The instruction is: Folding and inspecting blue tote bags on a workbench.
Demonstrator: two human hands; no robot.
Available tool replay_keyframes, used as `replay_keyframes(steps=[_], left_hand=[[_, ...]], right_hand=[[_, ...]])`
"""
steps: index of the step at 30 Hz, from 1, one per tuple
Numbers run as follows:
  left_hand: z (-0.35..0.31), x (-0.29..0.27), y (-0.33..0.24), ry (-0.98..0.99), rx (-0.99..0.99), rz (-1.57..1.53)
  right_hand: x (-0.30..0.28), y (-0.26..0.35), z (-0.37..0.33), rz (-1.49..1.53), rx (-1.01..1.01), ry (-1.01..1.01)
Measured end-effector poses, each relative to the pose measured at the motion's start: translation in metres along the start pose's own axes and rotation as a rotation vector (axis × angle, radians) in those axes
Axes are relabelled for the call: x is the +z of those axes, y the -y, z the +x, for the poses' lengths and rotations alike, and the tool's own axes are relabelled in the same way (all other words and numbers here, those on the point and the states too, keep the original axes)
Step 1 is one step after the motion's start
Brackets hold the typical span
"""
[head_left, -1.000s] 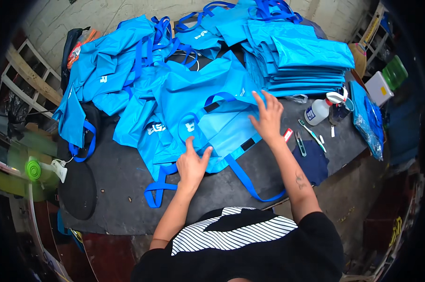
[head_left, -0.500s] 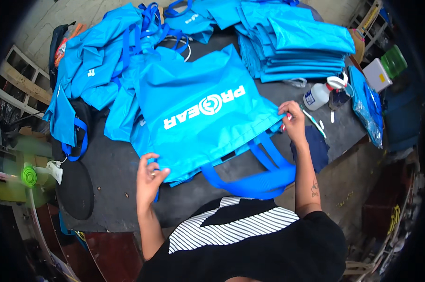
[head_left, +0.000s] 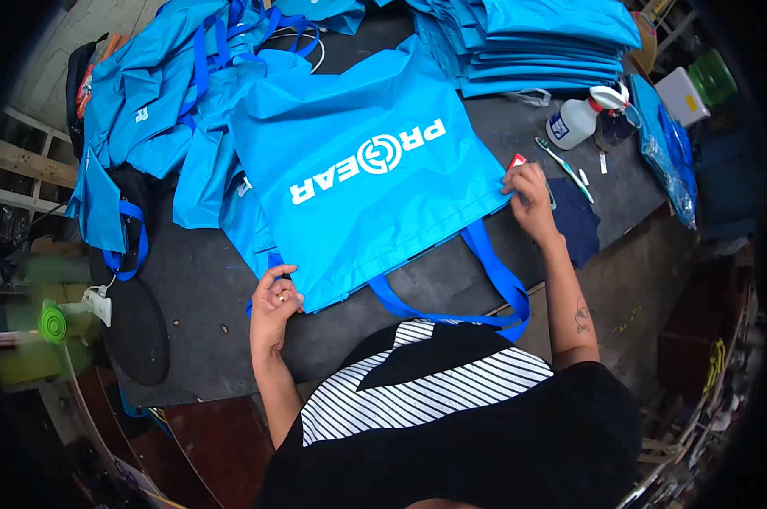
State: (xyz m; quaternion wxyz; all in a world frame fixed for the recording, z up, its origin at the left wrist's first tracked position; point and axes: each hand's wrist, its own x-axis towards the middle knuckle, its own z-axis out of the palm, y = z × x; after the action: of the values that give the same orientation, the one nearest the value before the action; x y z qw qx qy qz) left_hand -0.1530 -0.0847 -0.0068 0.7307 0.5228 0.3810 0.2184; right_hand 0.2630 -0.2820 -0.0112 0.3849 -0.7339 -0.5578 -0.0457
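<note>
We see a worker from above in a black short-sleeved top [head_left: 502, 441] crossed at the chest by a panel of thin black-and-white stripes [head_left: 417, 394], with a solid black V-shaped piece [head_left: 426, 348] at the neckline. Both forearms are bare below the sleeves. We note a small dark tattoo [head_left: 582, 316] on the right forearm and a ring [head_left: 281, 297] on a finger of the left hand [head_left: 273, 305]. The right hand [head_left: 532, 199] wears nothing that we can make out.
</note>
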Motion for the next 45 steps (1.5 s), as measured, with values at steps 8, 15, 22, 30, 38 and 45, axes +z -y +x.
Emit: replay_keyframes(steps=[8, 15, 22, 30, 38, 45], left_hand=[[-0.007, -0.003, 0.003, 0.041, -0.094, 0.192], [-0.008, -0.005, 0.008, 0.098, -0.073, 0.262], [-0.011, -0.003, 0.006, 0.073, -0.072, 0.227], [-0.009, -0.002, 0.009, 0.114, -0.073, 0.245], [-0.006, -0.003, -0.037, 0.001, 0.002, 0.544], [0.100, -0.005, -0.118, -0.371, 0.743, 0.663]], right_hand=[[-0.010, 0.007, -0.025, -0.078, -0.124, 0.344], [0.002, 0.090, -0.002, 0.003, -0.307, 0.483], [0.047, 0.091, -0.023, -0.031, -0.379, 0.602], [0.049, 0.088, -0.025, -0.032, -0.452, 0.561], [0.050, 0.117, -0.025, -0.110, -0.449, 0.647], [0.073, 0.065, 0.112, 0.171, -0.154, 0.252]])
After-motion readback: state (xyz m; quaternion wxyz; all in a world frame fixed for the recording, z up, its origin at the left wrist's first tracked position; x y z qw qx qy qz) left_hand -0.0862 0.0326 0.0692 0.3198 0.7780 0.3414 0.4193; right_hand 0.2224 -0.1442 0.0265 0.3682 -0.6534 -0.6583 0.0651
